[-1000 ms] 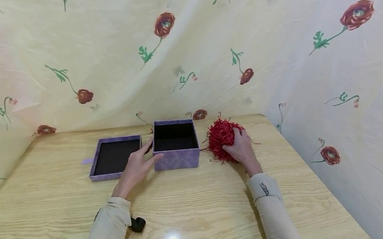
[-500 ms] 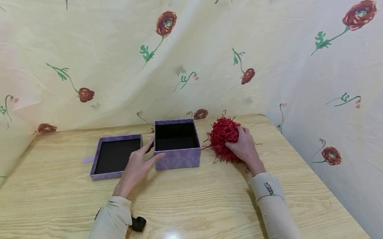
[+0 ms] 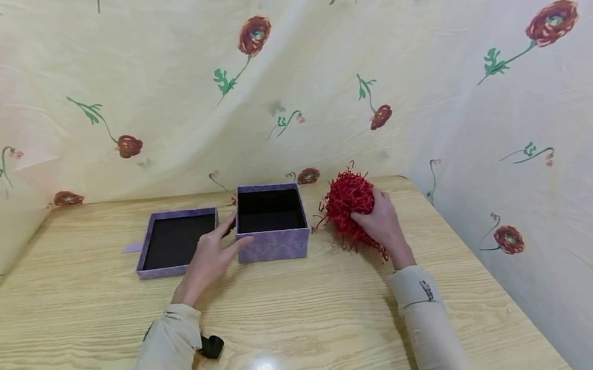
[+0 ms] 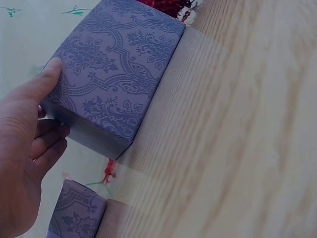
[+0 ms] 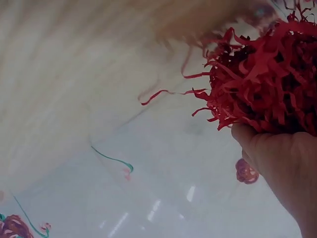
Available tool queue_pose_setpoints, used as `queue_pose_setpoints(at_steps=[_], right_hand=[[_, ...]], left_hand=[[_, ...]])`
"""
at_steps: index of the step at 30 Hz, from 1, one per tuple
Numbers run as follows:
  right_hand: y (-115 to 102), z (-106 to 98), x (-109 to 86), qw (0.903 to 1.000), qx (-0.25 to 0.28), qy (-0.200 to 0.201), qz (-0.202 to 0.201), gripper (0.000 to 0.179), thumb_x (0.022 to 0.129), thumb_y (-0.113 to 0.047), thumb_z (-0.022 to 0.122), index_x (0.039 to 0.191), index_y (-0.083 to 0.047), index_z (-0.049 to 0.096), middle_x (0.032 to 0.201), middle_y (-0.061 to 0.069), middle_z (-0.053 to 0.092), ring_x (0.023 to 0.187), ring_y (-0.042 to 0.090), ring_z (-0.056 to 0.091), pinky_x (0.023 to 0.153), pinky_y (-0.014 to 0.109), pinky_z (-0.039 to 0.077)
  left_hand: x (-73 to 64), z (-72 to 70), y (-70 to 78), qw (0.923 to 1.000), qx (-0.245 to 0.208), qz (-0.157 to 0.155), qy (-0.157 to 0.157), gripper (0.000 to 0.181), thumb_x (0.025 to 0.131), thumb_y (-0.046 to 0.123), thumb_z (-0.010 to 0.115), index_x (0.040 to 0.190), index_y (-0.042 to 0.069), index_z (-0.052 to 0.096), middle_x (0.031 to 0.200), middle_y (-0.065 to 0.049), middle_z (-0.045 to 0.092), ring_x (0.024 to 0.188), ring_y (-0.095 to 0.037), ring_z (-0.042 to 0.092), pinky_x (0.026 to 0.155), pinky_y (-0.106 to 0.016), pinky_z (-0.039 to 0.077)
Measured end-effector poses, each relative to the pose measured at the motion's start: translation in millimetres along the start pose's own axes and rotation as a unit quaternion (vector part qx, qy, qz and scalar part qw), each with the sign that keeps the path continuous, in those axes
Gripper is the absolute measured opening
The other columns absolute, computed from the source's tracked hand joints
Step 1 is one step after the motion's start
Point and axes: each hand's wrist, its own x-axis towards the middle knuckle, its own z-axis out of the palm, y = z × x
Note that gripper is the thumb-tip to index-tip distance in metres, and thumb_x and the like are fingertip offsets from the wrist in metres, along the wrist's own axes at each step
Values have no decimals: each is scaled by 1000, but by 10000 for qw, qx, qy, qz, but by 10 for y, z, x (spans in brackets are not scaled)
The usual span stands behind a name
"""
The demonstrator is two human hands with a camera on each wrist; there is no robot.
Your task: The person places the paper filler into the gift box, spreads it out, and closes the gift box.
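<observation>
An open purple patterned box [image 3: 273,245] with a black inside stands at the back of the table. My left hand [image 3: 210,259] holds its near left corner, the thumb on the front face and the fingers along the left side. In the left wrist view the fingers [image 4: 49,141] bend against the box's side wall. To the right, my right hand [image 3: 381,218] grips a bundle of red shredded paper [image 3: 348,200], and loose strands trail down from it. The right wrist view shows the bundle [image 5: 270,74] bulging over the hand, most of the fingers hidden behind it.
Left of the box lies its shallow purple lid [image 3: 179,241], black side up, with a ribbon tab [image 3: 131,248]. A flower-printed cloth [image 3: 181,88] hangs behind and beside the wooden table [image 3: 290,326]. A small black object [image 3: 212,346] shows by the left sleeve.
My right hand has lifted the red shredded paper a little and shifted slightly right, with strands now dangling below. The left hand, box and lid have stayed in place.
</observation>
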Motion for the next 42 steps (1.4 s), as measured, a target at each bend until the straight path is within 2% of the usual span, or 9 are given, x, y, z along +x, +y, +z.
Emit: queue_pose_setpoints(at_steps=[3, 6, 10, 15, 18, 22, 27, 31, 42], right_hand=[[-61, -34, 8, 9999, 80, 60, -73, 75, 89, -18, 75, 151, 5, 39, 140, 29, 43, 128, 46, 48, 107, 62, 42], [-140, -68, 13, 9997, 126, 128, -183, 74, 88, -17, 75, 150, 3, 40, 138, 28, 44, 126, 46, 49, 105, 62, 43], [-255, -116, 11, 9989, 200, 225, -370, 72, 86, -14, 76, 147, 4, 43, 135, 27, 45, 124, 45, 50, 104, 62, 44], [-387, -163, 14, 9972, 263, 338, -619, 69, 84, -13, 76, 144, 5, 46, 133, 28, 47, 121, 45, 51, 103, 62, 44], [-453, -183, 17, 9964, 293, 374, -702, 68, 83, -12, 76, 142, 5, 47, 130, 27, 48, 119, 44, 51, 102, 62, 44], [-549, -209, 7, 9958, 343, 380, -759, 68, 84, -12, 77, 142, 5, 47, 129, 26, 48, 118, 43, 52, 101, 61, 46], [-669, -228, 0, 9940, 421, 418, -915, 68, 83, -11, 77, 143, 5, 47, 131, 26, 48, 119, 43, 51, 102, 61, 45], [-775, -217, 15, 9907, 532, 445, -1168, 68, 81, -8, 78, 141, 6, 49, 130, 27, 49, 119, 42, 50, 102, 61, 45], [-1040, -32, 39, 9887, 461, 17, -1428, 74, 80, -7, 78, 146, 5, 47, 131, 26, 49, 119, 39, 51, 102, 57, 46]], left_hand=[[3, -6, 0, 10000, 3, 11, 20, 79, 100, 44, 69, 164, 14, 33, 160, -27, 35, 82, -35, 74, 99, -58, 48], [6, -10, 0, 10000, 13, 26, 45, 79, 99, 43, 70, 164, 14, 33, 160, -25, 36, 121, -43, 62, 102, -61, 46], [10, -12, 0, 10000, 25, 27, 46, 80, 99, 42, 70, 164, 13, 33, 161, -23, 36, 131, -45, 54, 104, -61, 45], [10, -15, 1, 10000, 39, 52, 60, 79, 99, 42, 70, 163, 12, 34, 160, -24, 37, 129, -45, 56, 102, -60, 47], [7, -18, 5, 10000, 13, 42, 49, 79, 100, 42, 70, 163, 13, 34, 159, -26, 37, 93, -43, 71, 97, -56, 49], [4, -18, 8, 10000, -43, 42, 25, 78, 100, 40, 70, 163, 12, 34, 159, -27, 36, 57, -34, 65, 91, -53, 49], [3, -18, 7, 10000, -40, 62, 35, 78, 100, 40, 70, 163, 12, 34, 160, -25, 36, 95, -39, 72, 96, -56, 49], [5, -22, 8, 10000, -42, 49, 26, 79, 99, 41, 70, 163, 11, 35, 161, -23, 35, 125, -45, 59, 102, -60, 47], [13, -18, 6, 10000, -25, 21, 47, 79, 99, 41, 71, 163, 11, 35, 159, -25, 36, 101, -41, 71, 101, -60, 48]])
